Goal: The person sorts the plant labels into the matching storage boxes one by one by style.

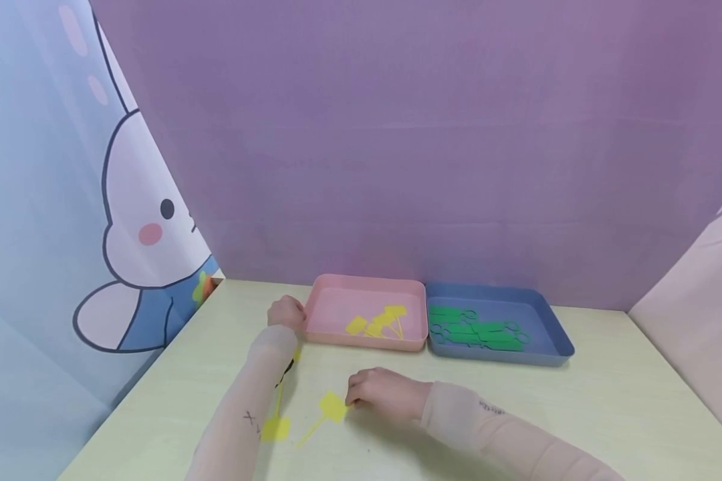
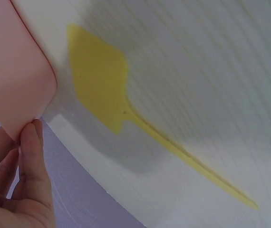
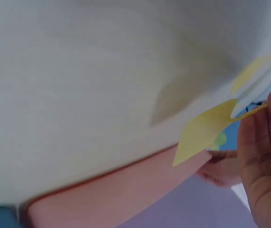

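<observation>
At the front left corner of the pink tray (image 1: 337,338), my left hand (image 1: 287,312) pinches the wall between thumb and fingers. A yellow plant tag (image 2: 100,78) with a thin stem lies on the table under that wrist. My right hand (image 1: 388,395) is just above the table; in the right wrist view it pinches a yellow plant tag (image 3: 204,130) by the stem, with the blade over its own shadow. From the head, that tag is mostly hidden by the hand. Two more yellow tags (image 1: 333,406) lie between the arms, one partly behind the left forearm.
Several yellow tags (image 1: 395,311) lie inside the pink tray. Against its right side stands a blue tray (image 1: 538,327) holding several flat green pieces (image 1: 487,327) with looped ends. A purple curtain (image 1: 397,147) hangs behind the pale table (image 1: 608,387).
</observation>
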A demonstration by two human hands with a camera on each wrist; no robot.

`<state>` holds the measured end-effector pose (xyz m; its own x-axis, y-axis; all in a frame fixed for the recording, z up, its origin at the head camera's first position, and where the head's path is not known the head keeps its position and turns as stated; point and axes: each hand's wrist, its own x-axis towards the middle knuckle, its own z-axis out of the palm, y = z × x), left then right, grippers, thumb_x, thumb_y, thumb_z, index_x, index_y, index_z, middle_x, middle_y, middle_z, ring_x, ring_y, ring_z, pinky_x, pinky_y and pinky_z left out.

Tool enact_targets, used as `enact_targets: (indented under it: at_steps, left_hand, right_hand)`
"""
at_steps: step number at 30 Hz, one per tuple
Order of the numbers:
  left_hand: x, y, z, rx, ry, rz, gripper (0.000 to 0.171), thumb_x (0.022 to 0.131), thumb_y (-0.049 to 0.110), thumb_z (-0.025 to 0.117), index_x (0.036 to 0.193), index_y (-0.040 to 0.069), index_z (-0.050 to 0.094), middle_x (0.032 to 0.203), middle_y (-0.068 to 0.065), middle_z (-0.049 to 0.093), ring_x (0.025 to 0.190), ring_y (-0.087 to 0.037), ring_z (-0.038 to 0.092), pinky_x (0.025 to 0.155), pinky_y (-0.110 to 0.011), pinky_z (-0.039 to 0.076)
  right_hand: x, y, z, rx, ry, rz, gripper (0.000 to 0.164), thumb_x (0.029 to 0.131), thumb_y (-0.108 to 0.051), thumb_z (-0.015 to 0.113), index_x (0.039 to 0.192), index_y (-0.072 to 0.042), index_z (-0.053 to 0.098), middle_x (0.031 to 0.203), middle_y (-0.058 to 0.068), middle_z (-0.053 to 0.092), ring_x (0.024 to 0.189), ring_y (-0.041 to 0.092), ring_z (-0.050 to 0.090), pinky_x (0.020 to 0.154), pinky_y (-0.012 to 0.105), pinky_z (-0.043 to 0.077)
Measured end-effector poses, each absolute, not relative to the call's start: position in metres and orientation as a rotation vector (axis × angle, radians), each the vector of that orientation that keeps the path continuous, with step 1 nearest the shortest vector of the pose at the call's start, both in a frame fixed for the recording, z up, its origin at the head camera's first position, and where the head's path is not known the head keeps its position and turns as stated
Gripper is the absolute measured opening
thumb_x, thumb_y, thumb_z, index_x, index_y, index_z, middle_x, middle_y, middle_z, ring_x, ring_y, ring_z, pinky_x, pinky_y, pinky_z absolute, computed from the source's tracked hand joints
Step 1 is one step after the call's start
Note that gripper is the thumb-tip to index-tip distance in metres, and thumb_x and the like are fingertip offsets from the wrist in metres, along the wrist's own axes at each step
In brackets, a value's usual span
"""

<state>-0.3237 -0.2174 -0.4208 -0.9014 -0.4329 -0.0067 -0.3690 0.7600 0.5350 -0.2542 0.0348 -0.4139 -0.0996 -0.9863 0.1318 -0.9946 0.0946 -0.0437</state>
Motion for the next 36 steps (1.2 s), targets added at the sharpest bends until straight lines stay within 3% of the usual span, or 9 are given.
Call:
enact_targets:
  at_steps: [8, 21, 36]
  left_hand:
    - [-0.321, -0.217, -0.419, 0.652, -2.837, -0.840, 0.015, 0.082, 0.009, 0.060, 0.091, 0.004, 0.070, 0.093, -0.015, 0.069, 0.086, -0.030, 0.062, 0.077, -0.042, 0.051]
    - [-0.320, -0.217, -0.420, 0.659, -2.819, -0.821, 0.014, 0.081, 0.009, 0.061, 0.090, 0.005, 0.070, 0.092, -0.014, 0.069, 0.085, -0.030, 0.063, 0.077, -0.041, 0.052]
    - [-0.320, -0.220, -0.422, 0.658, -2.819, -0.846, 0.012, 0.081, 0.008, 0.061, 0.088, 0.005, 0.070, 0.091, -0.013, 0.069, 0.084, -0.029, 0.062, 0.076, -0.041, 0.051]
  right_hand:
    - [-0.270, 0.040, -0.392, 1.920, -2.433, 0.495, 0.014, 0.083, -0.006, 0.064, 0.096, -0.006, 0.070, 0.090, -0.001, 0.066, 0.085, 0.006, 0.059, 0.076, 0.012, 0.047]
    - [-0.303, 0.048, -0.373, 1.580, -2.590, 0.832, 0.017, 0.083, -0.004, 0.064, 0.098, -0.007, 0.070, 0.092, 0.003, 0.066, 0.082, 0.013, 0.062, 0.071, 0.018, 0.050]
    - [-0.339, 0.054, -0.377, 1.196, -2.642, 1.292, 0.020, 0.086, -0.007, 0.061, 0.105, -0.005, 0.067, 0.100, 0.011, 0.065, 0.088, 0.018, 0.061, 0.076, 0.029, 0.053]
